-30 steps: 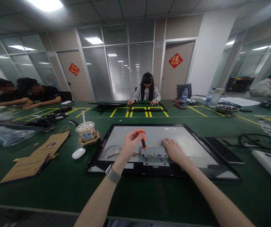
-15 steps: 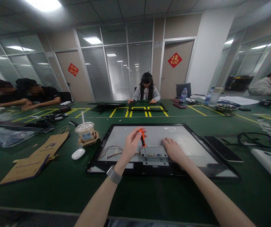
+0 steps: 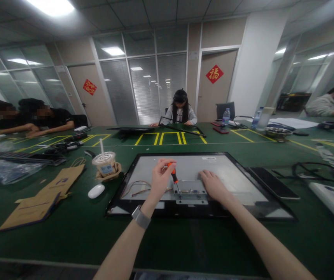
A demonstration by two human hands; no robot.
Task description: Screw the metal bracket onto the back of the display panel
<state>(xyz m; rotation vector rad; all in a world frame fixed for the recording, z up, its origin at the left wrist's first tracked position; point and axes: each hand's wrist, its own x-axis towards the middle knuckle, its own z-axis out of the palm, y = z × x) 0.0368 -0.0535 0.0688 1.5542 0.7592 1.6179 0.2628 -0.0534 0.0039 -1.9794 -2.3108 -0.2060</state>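
Note:
A flat display panel (image 3: 155,163) with a black rim lies on the green table, grey back facing up. Near its front edge sits a metal bracket (image 3: 190,196) with connector ports. My left hand (image 3: 161,178) is closed around the handle of an orange-and-black screwdriver (image 3: 173,174). The shaft slants down to the bracket's left end; I cannot make out its tip clearly. My right hand (image 3: 213,186) rests with fingers stretched out at the bracket's right side, on the panel, holding nothing. Thin wires (image 3: 139,190) run from the bracket's left across the panel.
Left of the panel stand a lidded drink cup (image 3: 105,163) with a straw, a white mouse (image 3: 96,191) and a brown paper bag (image 3: 47,196). A black phone-like slab (image 3: 273,183) and a white device (image 3: 331,202) lie right. Across the table, a person handles a black frame (image 3: 181,129).
My left fingers have turned and curled on the screwdriver handle, whose top now leans further left. My right hand stays put. The person opposite has raised one side of the black frame.

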